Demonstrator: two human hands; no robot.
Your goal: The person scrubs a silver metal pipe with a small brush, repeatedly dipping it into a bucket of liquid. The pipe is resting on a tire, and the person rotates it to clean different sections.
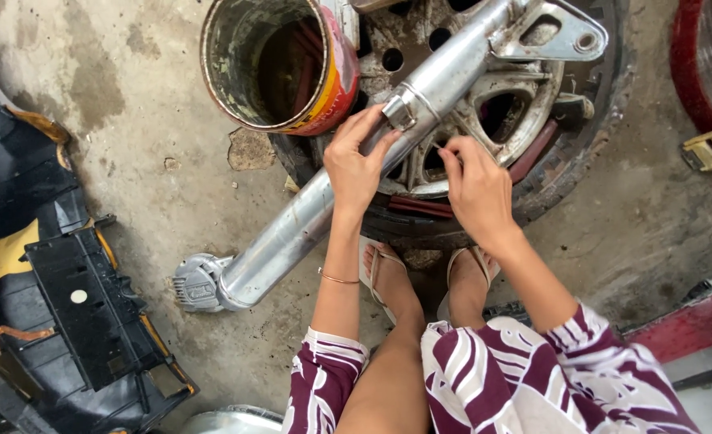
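- The exhaust muffler (pixel 324 209), a long polished metal tube, lies across a wheel (pixel 493 112), its long axis running from 7 o'clock to 1 o'clock; the ribbed end cap points to 7 o'clock, the bracket end to 1 o'clock.
- The left hand (pixel 354 165) rests on the muffler beside its clamp band (pixel 400 108), fingers curled lightly over the tube.
- The right hand (pixel 475 185), at 3 o'clock of the left, pinches something too small to tell, fingertips closed.
- A rusty, grimy tin can (pixel 280 64) lies at 11 o'clock; its dark inside shows no clear contents.
- Black plastic panels (pixel 83 305) lie at 9 o'clock on stained concrete.
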